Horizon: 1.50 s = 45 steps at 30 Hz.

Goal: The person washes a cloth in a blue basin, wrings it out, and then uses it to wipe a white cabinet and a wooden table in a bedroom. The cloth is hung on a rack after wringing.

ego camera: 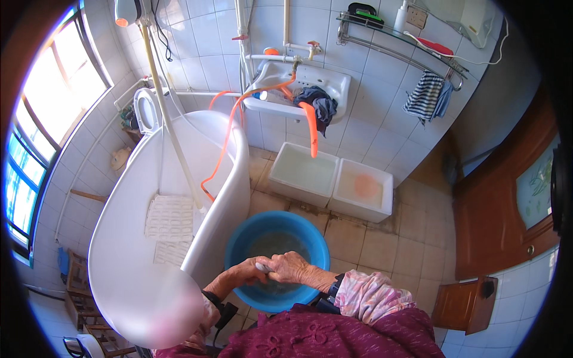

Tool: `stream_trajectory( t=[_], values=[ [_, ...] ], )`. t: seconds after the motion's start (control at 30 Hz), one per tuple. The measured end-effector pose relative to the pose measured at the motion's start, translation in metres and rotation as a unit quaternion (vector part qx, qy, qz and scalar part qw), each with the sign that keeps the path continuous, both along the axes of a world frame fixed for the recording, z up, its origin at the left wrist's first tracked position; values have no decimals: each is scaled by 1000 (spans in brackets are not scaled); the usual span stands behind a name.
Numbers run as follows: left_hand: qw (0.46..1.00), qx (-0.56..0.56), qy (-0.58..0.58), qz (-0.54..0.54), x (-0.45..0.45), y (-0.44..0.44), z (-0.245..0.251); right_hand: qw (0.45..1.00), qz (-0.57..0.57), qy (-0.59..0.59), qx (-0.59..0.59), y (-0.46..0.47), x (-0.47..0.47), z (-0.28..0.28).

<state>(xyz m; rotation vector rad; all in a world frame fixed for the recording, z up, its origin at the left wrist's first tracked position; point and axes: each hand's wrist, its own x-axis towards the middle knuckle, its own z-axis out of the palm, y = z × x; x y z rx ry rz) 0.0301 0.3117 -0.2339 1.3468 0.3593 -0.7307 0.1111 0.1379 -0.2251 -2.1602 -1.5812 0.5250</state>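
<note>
Over a round blue plastic basin [319, 232], my two hands meet at its near half. My left hand [246, 272] and my right hand [288, 266] both grip a pale grey bunched piece [263, 268], which looks like wet cloth. Only a small part of it shows between my fingers; the rest is hidden by them. Cloudy greyish water [280, 244] lies in the basin below. Dark bands circle both my wrists, and patterned sleeves cover my forearms.
A white bathtub [239, 179] stands close on the left. Beyond the basin are two white water-filled tubs [304, 197] [358, 212]. An orange hose [309, 121] hangs from the washbasin [342, 85], which holds dark cloth [324, 107]. A wooden door [483, 232] is at right.
</note>
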Motion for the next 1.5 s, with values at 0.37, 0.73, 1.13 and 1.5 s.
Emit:
stream_trajectory(
  t=[0.37, 0.73, 1.13, 1.5],
  values=[
    [795, 459, -392, -60, -17, 3, 86, 738, -195, 643, 62, -1, -1, 38],
    [532, 587, -557, -249, -9, -22, 99, 542, 26, 840, 23, -6, -8, 38],
    [441, 608, -541, -378, 14, -21, 114, 750, -118, 650, 36, -5, -10, 34],
    [446, 626, -522, -369, 26, -27, 96, 787, -175, 591, -3, -9, -8, 40]
  ],
)
